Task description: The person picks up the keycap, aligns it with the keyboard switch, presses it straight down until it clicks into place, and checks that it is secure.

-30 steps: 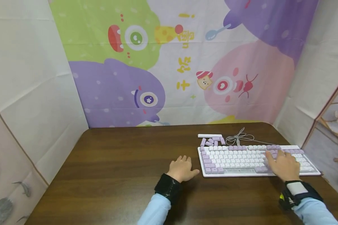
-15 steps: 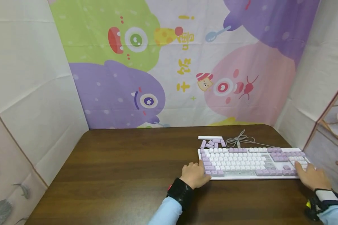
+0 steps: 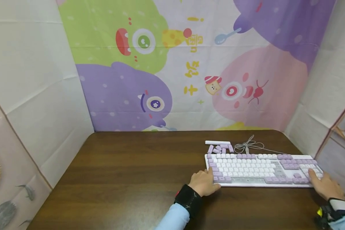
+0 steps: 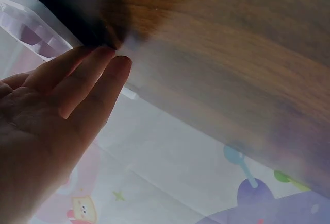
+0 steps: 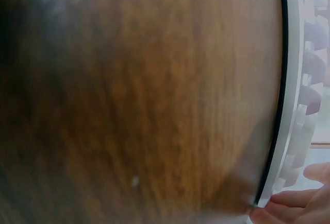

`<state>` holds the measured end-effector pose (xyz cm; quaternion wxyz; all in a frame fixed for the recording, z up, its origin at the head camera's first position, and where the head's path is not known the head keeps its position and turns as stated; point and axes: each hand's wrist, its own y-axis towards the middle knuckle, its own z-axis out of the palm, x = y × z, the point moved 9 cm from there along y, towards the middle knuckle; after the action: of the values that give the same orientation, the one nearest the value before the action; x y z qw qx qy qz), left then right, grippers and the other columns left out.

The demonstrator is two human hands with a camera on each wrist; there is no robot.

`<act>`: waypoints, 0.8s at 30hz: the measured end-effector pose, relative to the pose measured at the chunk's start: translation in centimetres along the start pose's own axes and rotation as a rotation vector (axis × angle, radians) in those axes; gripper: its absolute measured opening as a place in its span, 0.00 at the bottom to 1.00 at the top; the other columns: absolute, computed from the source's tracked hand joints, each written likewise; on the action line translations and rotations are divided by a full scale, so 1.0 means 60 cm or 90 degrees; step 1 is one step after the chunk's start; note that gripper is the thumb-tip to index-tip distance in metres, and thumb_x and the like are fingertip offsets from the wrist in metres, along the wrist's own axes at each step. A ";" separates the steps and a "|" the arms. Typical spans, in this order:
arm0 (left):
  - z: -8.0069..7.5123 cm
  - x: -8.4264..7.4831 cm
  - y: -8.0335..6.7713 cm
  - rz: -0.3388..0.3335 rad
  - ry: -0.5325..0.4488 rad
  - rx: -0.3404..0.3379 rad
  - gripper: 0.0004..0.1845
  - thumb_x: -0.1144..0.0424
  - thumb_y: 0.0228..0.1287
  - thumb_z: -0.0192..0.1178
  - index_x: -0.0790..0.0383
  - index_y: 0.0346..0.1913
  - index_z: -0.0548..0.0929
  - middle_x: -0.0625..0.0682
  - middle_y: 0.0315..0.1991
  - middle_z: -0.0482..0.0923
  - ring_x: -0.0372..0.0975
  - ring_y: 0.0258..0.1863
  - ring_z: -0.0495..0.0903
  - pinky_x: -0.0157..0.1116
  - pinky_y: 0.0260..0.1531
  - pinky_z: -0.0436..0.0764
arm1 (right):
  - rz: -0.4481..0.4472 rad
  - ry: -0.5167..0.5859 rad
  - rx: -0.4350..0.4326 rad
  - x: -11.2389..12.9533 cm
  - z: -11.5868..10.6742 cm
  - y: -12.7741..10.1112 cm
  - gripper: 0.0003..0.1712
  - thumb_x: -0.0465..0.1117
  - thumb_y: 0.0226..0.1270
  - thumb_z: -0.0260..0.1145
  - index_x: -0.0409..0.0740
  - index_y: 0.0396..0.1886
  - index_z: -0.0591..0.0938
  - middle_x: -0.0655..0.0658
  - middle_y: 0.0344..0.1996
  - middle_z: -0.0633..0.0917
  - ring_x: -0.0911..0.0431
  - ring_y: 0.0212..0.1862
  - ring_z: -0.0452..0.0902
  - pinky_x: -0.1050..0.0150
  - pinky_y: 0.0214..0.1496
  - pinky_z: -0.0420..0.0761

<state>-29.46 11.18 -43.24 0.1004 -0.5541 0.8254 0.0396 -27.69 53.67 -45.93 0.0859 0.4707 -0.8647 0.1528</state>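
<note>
A white and lilac keyboard (image 3: pixel 244 167) lies on the table with bare grey slots where some keycaps are off. My left hand (image 3: pixel 203 182) holds its left end, thumb along the front corner; in the left wrist view the fingertips (image 4: pixel 121 65) reach to the side edge. At the opposite end, my right hand (image 3: pixel 327 186) grips the right side, its thumb over the number keys. The right wrist view catches only part of that hand's fingers (image 5: pixel 296 199) against the rim. Behind the keyboard lie several loose lilac keycaps (image 3: pixel 224 146) and a long white keycap (image 3: pixel 217 142).
A coiled grey cable (image 3: pixel 248 147) sits behind the keyboard, its plug near the back edge. The brown wooden table (image 3: pixel 138 172) stretches away to the left. A cartoon-printed cloth (image 3: pixel 178 111) hangs at the back, with pale cloth walls on both sides.
My right hand has moved right, off the keys to the keyboard's right end. My left hand, earlier apart from the keyboard, has come in to its left end. The view has shifted slightly.
</note>
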 end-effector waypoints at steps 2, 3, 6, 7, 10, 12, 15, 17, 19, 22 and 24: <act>0.004 -0.002 -0.001 0.006 -0.007 0.009 0.40 0.39 0.55 0.58 0.62 0.65 0.66 0.53 0.54 0.78 0.44 0.49 0.80 0.39 0.44 0.77 | 0.016 0.002 0.007 -0.008 0.004 0.001 0.56 0.70 0.63 0.22 0.17 0.62 0.47 0.14 0.58 0.56 0.22 0.58 0.56 0.35 0.60 0.62; 0.005 -0.003 -0.002 0.009 -0.012 0.014 0.40 0.39 0.55 0.58 0.62 0.65 0.66 0.54 0.55 0.78 0.44 0.50 0.79 0.39 0.44 0.76 | 0.014 -0.002 0.008 -0.011 0.004 0.002 0.57 0.70 0.62 0.22 0.17 0.61 0.48 0.14 0.57 0.57 0.22 0.57 0.57 0.36 0.59 0.63; 0.008 -0.006 -0.005 0.019 -0.025 0.030 0.40 0.38 0.55 0.57 0.62 0.65 0.67 0.55 0.56 0.77 0.44 0.53 0.77 0.40 0.47 0.75 | -0.006 -0.018 0.008 -0.018 0.004 0.006 0.57 0.70 0.63 0.24 0.13 0.56 0.50 0.12 0.53 0.60 0.22 0.53 0.61 0.39 0.54 0.68; 0.008 -0.006 -0.007 0.020 -0.029 0.036 0.40 0.38 0.55 0.57 0.62 0.65 0.67 0.55 0.56 0.76 0.44 0.54 0.76 0.40 0.49 0.74 | -0.013 -0.023 0.007 -0.019 0.005 0.006 0.57 0.70 0.63 0.25 0.13 0.56 0.50 0.12 0.52 0.61 0.22 0.52 0.63 0.40 0.52 0.69; 0.005 -0.007 -0.012 0.028 -0.031 0.040 0.40 0.38 0.55 0.56 0.62 0.64 0.68 0.56 0.56 0.77 0.44 0.55 0.75 0.41 0.49 0.74 | -0.047 -0.037 -0.002 -0.018 0.000 0.004 0.56 0.69 0.64 0.27 0.11 0.52 0.54 0.11 0.49 0.64 0.22 0.48 0.66 0.41 0.46 0.71; 0.001 -0.006 -0.015 0.033 -0.037 0.035 0.39 0.39 0.55 0.57 0.63 0.63 0.68 0.55 0.54 0.78 0.44 0.54 0.76 0.41 0.48 0.74 | -0.059 -0.045 -0.008 -0.016 -0.004 0.003 0.56 0.69 0.64 0.28 0.11 0.49 0.57 0.11 0.46 0.66 0.22 0.46 0.67 0.43 0.42 0.72; -0.008 -0.003 -0.020 0.040 -0.048 0.022 0.38 0.39 0.56 0.56 0.65 0.61 0.69 0.57 0.51 0.80 0.44 0.51 0.78 0.40 0.46 0.75 | -0.062 -0.051 -0.016 -0.012 -0.010 0.000 0.56 0.70 0.63 0.27 0.11 0.44 0.61 0.11 0.43 0.69 0.23 0.44 0.69 0.44 0.39 0.72; -0.013 0.002 -0.023 0.038 -0.060 0.011 0.37 0.40 0.56 0.56 0.67 0.59 0.71 0.58 0.47 0.81 0.45 0.47 0.80 0.40 0.43 0.76 | -0.059 -0.059 -0.016 -0.010 -0.013 -0.001 0.57 0.71 0.63 0.26 0.11 0.42 0.62 0.11 0.42 0.69 0.23 0.44 0.70 0.44 0.39 0.72; -0.018 0.011 -0.027 0.030 -0.076 -0.002 0.35 0.41 0.57 0.56 0.69 0.55 0.74 0.59 0.42 0.83 0.46 0.40 0.82 0.38 0.37 0.77 | -0.060 -0.075 -0.011 -0.007 -0.014 -0.004 0.59 0.72 0.63 0.25 0.10 0.43 0.64 0.11 0.42 0.70 0.23 0.44 0.70 0.44 0.39 0.72; -0.022 0.028 -0.033 0.009 -0.104 -0.022 0.30 0.42 0.57 0.57 0.68 0.45 0.79 0.58 0.32 0.83 0.46 0.32 0.81 0.37 0.28 0.75 | -0.072 -0.110 0.006 -0.002 -0.012 -0.008 0.61 0.72 0.63 0.22 0.10 0.44 0.67 0.13 0.42 0.71 0.24 0.44 0.70 0.44 0.40 0.71; -0.025 0.041 -0.040 -0.001 -0.124 -0.038 0.25 0.43 0.56 0.57 0.66 0.37 0.82 0.56 0.27 0.82 0.45 0.27 0.79 0.37 0.24 0.72 | -0.080 -0.135 0.023 0.002 -0.008 -0.012 0.62 0.72 0.62 0.20 0.12 0.45 0.69 0.14 0.42 0.73 0.24 0.44 0.70 0.44 0.41 0.71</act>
<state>-28.33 7.76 -42.19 0.1632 -0.5508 0.8100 0.1180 -27.12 53.37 -45.32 -0.0051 0.5389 -0.8349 0.1116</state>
